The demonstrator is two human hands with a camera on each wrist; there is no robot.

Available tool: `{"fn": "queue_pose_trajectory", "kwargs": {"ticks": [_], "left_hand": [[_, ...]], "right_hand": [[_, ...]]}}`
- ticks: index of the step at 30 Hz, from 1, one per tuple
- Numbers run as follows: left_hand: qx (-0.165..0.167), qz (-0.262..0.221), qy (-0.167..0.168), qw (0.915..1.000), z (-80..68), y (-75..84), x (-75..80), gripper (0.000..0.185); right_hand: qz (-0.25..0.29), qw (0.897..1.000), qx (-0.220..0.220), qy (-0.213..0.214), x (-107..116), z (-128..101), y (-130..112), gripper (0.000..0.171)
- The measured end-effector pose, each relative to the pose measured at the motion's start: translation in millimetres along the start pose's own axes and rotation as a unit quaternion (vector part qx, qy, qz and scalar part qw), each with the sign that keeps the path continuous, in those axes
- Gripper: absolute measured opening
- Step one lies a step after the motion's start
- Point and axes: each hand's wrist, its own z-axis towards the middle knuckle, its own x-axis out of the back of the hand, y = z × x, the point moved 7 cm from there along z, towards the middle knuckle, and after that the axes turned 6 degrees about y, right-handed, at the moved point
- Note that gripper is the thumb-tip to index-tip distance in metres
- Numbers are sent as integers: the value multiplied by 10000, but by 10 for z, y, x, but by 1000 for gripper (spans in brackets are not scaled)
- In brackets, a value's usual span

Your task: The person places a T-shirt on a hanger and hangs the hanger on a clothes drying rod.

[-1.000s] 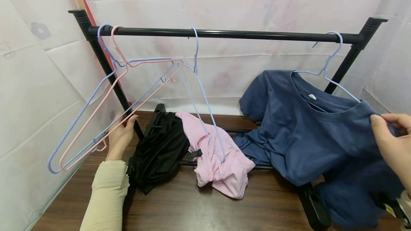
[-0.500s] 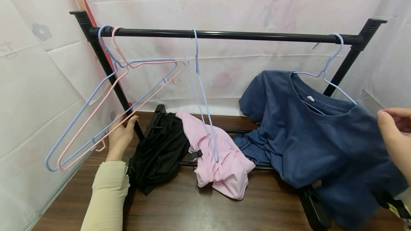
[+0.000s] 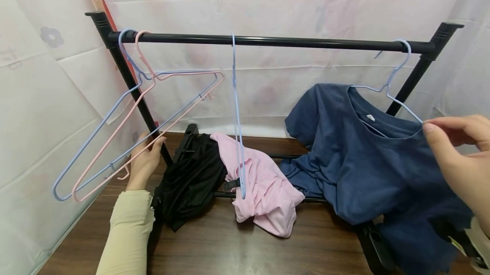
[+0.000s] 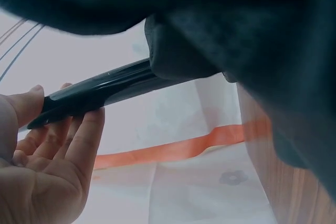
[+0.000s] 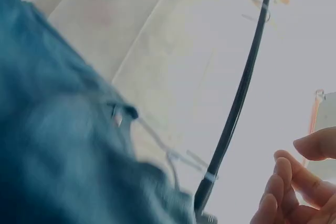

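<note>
My left hand (image 3: 143, 158) grips the left upright post (image 4: 100, 90) of a black clothes rack, thumb on one side and fingers on the other. At the right end of the rail, a blue T-shirt (image 3: 367, 164) hangs on a light blue hanger (image 3: 391, 75), its neckline round the hanger's shoulders. In the head view, my right hand (image 3: 459, 151) overlaps the neckline, thumb and index fingertips beside the hanger's arm. From the right wrist, the same hand (image 5: 294, 187) shows a gap between thumb and index finger, with nothing in it, beside the shirt.
A blue hanger (image 3: 97, 132) and a pink hanger (image 3: 111, 139) hang bare on the left of the rail (image 3: 306, 42). Another blue hanger (image 3: 239, 134) hangs mid-rail. Black cloth (image 3: 191, 177) and a pink garment (image 3: 264, 194) lie over the rack's lower bars.
My right hand has let go of the T-shirt's shoulder and come left to the neckline. The middle hanger has swung edge-on. My left hand stays on the post.
</note>
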Motion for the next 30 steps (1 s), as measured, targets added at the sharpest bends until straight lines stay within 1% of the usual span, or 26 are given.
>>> {"fn": "queue_pose_trajectory", "kwargs": {"ticks": [4, 6, 7, 9, 13, 17, 20, 22, 25, 30], "left_hand": [[-97, -55, 72, 9999, 0, 14, 3, 45], [-170, -13, 61, 9998, 4, 23, 3, 43], [-197, -14, 69, 9998, 8, 28, 4, 43], [-174, 11, 4, 9998, 13, 27, 0, 42], [-76, -26, -137, 9999, 21, 16, -11, 44], [-52, -31, -234, 9997, 25, 7, -18, 47], [-110, 22, -199, 9997, 23, 8, -16, 48], [-197, 76, -113, 9997, 20, 12, -10, 46], [-264, 56, -12, 9996, 17, 14, -4, 43], [-347, -36, 77, 9994, 19, 19, 0, 42]], "right_hand": [[336, 9989, 31, -323, -133, -18, -212, 22], [538, 9974, 137, -459, -213, -39, -282, 20], [698, 9960, 265, -500, -253, -48, -323, 18], [975, 9925, 430, -599, -343, -66, -391, 15], [1417, 9837, 657, -891, -541, -99, -524, 12], [1666, 9741, 615, -1398, -772, -159, -647, 12], [1824, 9654, 576, -1771, -945, -216, -745, 13], [1908, 9598, 598, -1968, -1050, -250, -821, 13], [2064, 9511, 656, -2203, -1193, -290, -932, 13], [2206, 9389, 567, -2580, -1423, -344, -1067, 15]]}}
